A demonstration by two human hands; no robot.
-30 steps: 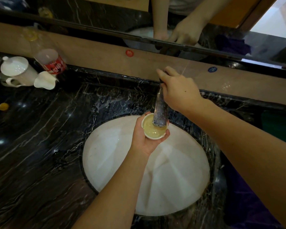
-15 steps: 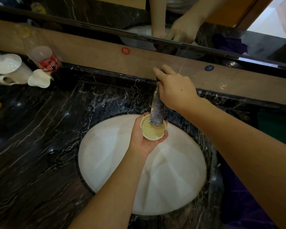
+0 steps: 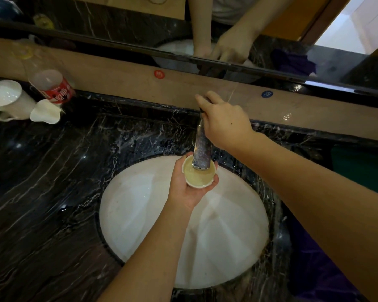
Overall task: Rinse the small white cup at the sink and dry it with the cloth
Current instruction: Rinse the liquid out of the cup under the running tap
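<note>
Dark veined marble counter (image 3: 42,203) fills the view, and sunk into it is the round white basin (image 3: 153,225), wide and bare. Above the counter runs a brown ledge with a mirror (image 3: 118,22) over it, reflecting both arms. Off at the right edge of the counter lies a purple cloth (image 3: 319,269), just beside the basin rim, well apart from both hands.

Now the arms: both reach in from the bottom of the view. The right hand (image 3: 224,122) is up at the back of the basin, fingers closed over the top of the tap; what it grips there is hidden under the hand. The chrome spout (image 3: 202,151) slants down from under that hand.

The left hand (image 3: 189,186) sits over the far part of the basin, palm up, fingers curled around the small white cup (image 3: 199,175). The cup is held upright right beneath the spout's mouth, pale liquid inside it, nearly to the rim.

Far left on the counter: a white lidded teapot (image 3: 6,99), a small white pitcher (image 3: 45,112) just beside it, and a clear plastic bottle (image 3: 50,83) with a red label behind them.
</note>
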